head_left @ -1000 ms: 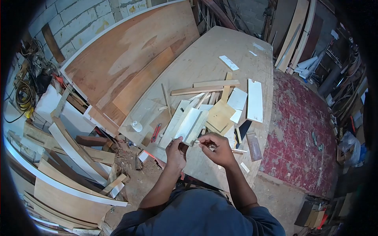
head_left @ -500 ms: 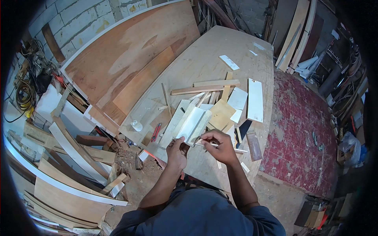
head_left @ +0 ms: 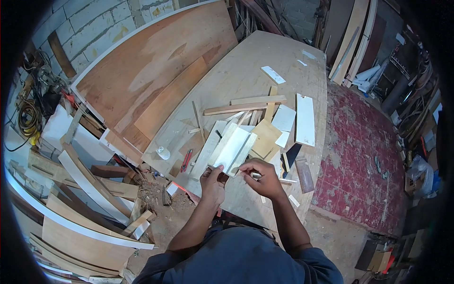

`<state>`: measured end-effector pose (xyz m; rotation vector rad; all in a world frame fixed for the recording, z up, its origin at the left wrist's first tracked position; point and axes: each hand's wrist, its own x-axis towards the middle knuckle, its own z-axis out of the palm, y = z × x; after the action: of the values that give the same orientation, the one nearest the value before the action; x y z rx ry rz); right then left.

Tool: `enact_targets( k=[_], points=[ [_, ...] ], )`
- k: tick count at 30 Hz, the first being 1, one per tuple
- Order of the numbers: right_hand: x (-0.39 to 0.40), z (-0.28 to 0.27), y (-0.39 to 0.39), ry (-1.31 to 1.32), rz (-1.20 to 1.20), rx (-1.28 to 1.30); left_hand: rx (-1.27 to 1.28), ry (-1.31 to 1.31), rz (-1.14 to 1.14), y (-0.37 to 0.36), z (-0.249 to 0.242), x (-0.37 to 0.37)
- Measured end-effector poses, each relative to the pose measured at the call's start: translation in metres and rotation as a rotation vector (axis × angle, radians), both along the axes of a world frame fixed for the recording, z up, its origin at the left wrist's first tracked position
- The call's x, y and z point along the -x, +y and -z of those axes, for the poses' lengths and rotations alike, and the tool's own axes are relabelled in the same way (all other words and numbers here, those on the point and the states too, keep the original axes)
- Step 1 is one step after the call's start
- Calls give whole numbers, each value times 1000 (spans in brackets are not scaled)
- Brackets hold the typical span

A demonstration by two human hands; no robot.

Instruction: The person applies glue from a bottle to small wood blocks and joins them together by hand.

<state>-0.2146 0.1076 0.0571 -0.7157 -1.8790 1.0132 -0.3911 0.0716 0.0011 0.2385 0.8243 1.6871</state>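
A white grooved board piece (head_left: 233, 146) with pale wood edges is held above the table, tilted away from me. My left hand (head_left: 213, 185) grips its near left corner, with the thumb on top. My right hand (head_left: 261, 177) is at its near right corner, fingers curled in a pinch around a small thin object that I cannot make out. Beneath and behind the piece lie a long pale board (head_left: 208, 151) and thin wood strips. A tan square panel (head_left: 266, 137) is just to its right.
On the wooden table (head_left: 246, 61) are a white board (head_left: 305, 119), wood sticks (head_left: 246, 108), red pliers-like tool (head_left: 187, 160), a small white bottle (head_left: 163, 153) and a brownish block (head_left: 305, 175). A large plywood sheet (head_left: 156, 61) leans at the left; scrap wood lies below it.
The held piece has tilted so more of its white face shows. My right hand has turned slightly, its fingertips closer to the near right corner.
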Motion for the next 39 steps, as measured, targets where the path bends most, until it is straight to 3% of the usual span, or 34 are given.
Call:
enact_targets(
  k=[4, 7, 12, 20, 26, 29, 31, 36, 39],
  points=[
    [-11, -8, 6, 70, 155, 33, -18, 35, 6, -2, -7, 1],
    [-23, -10, 15, 75, 180, -204, -23, 91, 13, -1, 6, 8],
    [-23, -28, 12, -1, 225, -145, -27, 139, 67, -3, -9, 8],
    [-19, -17, 10, -417, 122, -495, 56, 333, 271, 10, 9, 24],
    [-42, 47, 10, -351, 266, -282, 179, 312, 498, 15, 92, 37],
    [-59, 102, 1, -353, 353, -178, 237, 409, 573, 6, 160, 36],
    [-70, 137, -14, -316, 418, 55, 246, 472, 650, 2, 213, 40],
    [-104, 261, -56, -154, 523, 386, 417, 533, 761, -4, 277, 46],
    [-105, 275, -77, 2, 577, 603, 431, 646, 750, -2, 283, 47]
  ],
)
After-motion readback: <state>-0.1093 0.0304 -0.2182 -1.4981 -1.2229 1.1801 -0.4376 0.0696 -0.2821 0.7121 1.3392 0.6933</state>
